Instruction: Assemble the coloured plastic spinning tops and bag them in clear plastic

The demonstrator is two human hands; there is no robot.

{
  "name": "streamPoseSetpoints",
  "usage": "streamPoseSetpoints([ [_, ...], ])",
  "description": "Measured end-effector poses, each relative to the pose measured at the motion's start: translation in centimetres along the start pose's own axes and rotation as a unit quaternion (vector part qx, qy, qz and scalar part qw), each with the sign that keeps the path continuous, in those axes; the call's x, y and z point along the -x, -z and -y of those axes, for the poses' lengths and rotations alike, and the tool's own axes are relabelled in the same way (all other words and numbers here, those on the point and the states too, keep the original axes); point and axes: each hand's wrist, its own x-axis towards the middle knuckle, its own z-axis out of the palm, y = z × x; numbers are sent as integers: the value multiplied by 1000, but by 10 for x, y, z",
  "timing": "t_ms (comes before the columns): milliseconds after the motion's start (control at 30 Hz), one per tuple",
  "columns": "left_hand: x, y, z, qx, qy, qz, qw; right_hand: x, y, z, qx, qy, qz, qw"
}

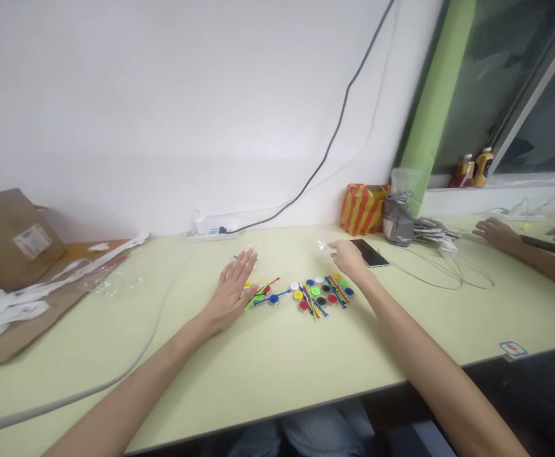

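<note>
Your left hand [233, 289] lies flat, grip wide; your right hand [348, 259] hides its grip. The sticks and buttons [322, 295] at its 7 o'clock look light and slippy; pinch a stick's middle

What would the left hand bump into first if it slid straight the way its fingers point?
Ahead of the left hand is bare table, then likely the black cable by the wall. The power strip sits left of that line; depth is unclear.
</note>
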Motion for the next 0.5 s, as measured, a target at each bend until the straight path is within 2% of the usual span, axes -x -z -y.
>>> streamPoseSetpoints([
  [100, 2, 0, -10, 36, -36, -17, 999, 10, 15, 25, -71, 68, -132, 986],
  [167, 4, -2, -18, 81, -57, -13, 995, 25, 17, 50, -155, 168, -235, 945],
  [200, 5, -3, -21, 111, -57, -12, 992, 35, 16, 65, -181, 216, -257, 924],
  [267, 7, -5, -25, 166, -47, -22, 985, 57, 8, 94, -192, 307, -248, 898],
  [367, 11, -4, -28, 213, -27, -61, 975, 87, -7, 126, -160, 415, -174, 879],
  [433, 14, -3, -29, 240, -3, -79, 968, 101, -14, 136, -143, 453, -130, 870],
  [500, 16, -3, -30, 250, 29, -73, 965, 110, -17, 139, -132, 468, -99, 868],
])
